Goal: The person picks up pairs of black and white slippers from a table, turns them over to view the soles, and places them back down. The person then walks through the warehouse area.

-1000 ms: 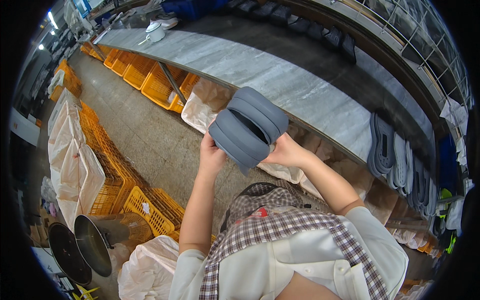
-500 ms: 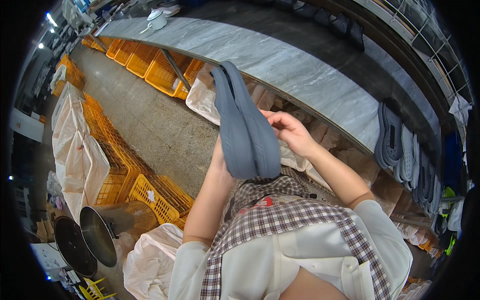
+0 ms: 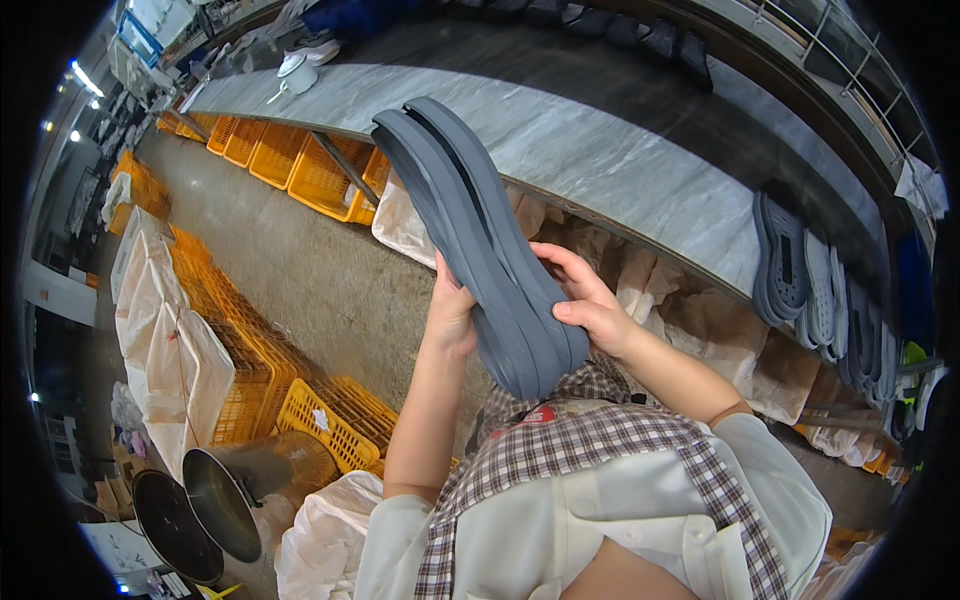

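Soles moved: since half a second ago, the pair of grey soles [image 3: 515,320] has tilted, far ends swung toward the left end of the worktop [image 3: 600,150], near ends toward the person's right.
Soles now: held in both hands before the worktop's near edge, side by side, far ends overlapping that edge in view.
Left hand [image 3: 452,315]: supports the left side; most fingers are hidden, their spread untellable.
Right hand [image 3: 595,310]: fingers pinch the right sole, thumb and forefinger apart along its side.
Worktop's right end: row of standing soles [image 3: 785,260].
Far edge: dark shoes [image 3: 658,40].
Left end: white mug [image 3: 297,72].
Under near edge: yellow crates [image 3: 275,160].
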Motion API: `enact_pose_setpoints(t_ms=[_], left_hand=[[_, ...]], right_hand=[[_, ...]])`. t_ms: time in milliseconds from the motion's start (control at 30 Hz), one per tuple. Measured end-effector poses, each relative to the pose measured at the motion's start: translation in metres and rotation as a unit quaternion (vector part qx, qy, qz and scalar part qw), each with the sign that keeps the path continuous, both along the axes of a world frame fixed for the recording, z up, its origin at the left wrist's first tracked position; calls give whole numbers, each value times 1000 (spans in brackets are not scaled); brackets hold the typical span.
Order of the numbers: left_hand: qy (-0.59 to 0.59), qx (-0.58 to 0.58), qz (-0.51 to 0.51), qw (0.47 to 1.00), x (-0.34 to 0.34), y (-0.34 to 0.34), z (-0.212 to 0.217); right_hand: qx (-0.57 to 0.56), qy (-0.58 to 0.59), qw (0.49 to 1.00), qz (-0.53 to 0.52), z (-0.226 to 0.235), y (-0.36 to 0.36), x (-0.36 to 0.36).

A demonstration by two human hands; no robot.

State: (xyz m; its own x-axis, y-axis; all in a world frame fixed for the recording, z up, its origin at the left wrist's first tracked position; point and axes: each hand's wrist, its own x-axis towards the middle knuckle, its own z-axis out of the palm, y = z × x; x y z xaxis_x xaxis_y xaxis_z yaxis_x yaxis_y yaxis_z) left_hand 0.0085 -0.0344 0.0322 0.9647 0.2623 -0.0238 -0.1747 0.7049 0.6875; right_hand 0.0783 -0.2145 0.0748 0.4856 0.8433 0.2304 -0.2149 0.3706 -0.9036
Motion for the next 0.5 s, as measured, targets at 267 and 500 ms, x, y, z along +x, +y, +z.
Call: enact_pose_setpoints(t_ms=[267, 500], left_hand=[[27, 0, -3, 1000, 9, -18, 10], [47, 207, -7, 977, 43, -79, 23]], right_hand=[[2, -7, 999, -34, -3, -16, 4], [-150, -10, 969, -198, -13, -44, 26]])
